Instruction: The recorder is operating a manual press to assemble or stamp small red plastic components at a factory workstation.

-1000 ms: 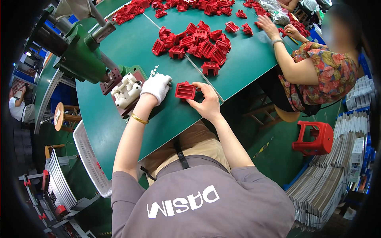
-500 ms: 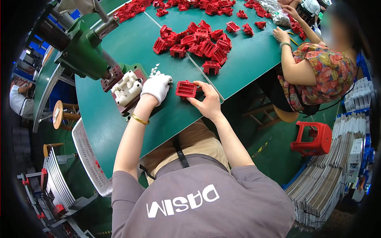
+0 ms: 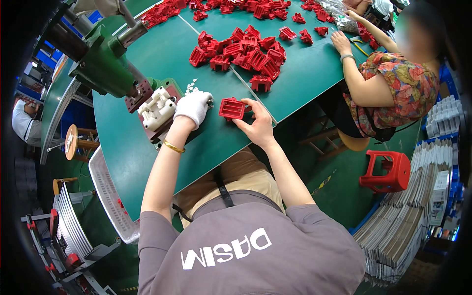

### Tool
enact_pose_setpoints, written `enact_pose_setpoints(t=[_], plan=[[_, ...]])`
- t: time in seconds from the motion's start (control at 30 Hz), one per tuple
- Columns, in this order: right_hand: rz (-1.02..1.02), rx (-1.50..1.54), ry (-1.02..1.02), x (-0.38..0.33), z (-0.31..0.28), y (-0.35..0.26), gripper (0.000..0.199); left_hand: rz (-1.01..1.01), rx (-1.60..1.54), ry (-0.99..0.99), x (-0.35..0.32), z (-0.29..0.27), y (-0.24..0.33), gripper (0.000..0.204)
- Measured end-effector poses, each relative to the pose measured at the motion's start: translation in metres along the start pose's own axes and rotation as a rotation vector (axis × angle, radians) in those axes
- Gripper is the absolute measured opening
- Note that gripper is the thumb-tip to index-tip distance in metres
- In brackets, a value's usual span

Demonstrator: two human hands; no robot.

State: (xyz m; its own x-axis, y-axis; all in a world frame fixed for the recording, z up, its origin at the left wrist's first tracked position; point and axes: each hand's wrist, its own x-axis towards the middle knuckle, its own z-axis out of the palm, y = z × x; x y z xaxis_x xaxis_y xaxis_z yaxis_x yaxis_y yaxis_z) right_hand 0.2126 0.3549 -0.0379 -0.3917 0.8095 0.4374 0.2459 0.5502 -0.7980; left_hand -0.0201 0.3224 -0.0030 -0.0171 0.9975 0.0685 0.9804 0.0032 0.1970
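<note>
My right hand (image 3: 257, 121) pinches a red plastic housing (image 3: 231, 108) with slotted compartments by its right side, just above the table. The slots face up toward me. My left hand (image 3: 192, 108), in a white glove, rests on the table left of the housing, its fingers curled. Something small and dark metallic shows at those fingertips, too small to name. Small white pieces (image 3: 191, 87) lie scattered just beyond the glove. Beside it on the left, a cream-coloured fixture (image 3: 158, 109) sits on the base of a green press (image 3: 101, 66).
Red housings are heaped on the green table (image 3: 196, 164), with a nearer pile (image 3: 246, 51) ahead. A co-worker (image 3: 393, 93) sits at the right, near yellow-handled pliers (image 3: 360, 47). A white basket (image 3: 110, 196) stands at lower left, a red stool (image 3: 386, 171) at right.
The red housing in my right hand has shifted and tilted slightly. My left hand has hardly moved. The co-worker's nearer hand has moved left and away from me, showing more of the pliers.
</note>
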Motion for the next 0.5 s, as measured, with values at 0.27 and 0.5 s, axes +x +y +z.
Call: enact_pose_setpoints(t=[0.27, 0.5], plan=[[0.004, 0.033, 0.038, 0.001, 0.0, -0.002, 0.053, 0.003, 0.004, 0.007, 0.0, -0.002, 0.002, 0.016], [-0.002, 0.024, 0.037, 0.0, 0.0, -0.001, 0.052, -0.026, 0.131, 0.038, 0.008, 0.013, -0.003, 0.007]])
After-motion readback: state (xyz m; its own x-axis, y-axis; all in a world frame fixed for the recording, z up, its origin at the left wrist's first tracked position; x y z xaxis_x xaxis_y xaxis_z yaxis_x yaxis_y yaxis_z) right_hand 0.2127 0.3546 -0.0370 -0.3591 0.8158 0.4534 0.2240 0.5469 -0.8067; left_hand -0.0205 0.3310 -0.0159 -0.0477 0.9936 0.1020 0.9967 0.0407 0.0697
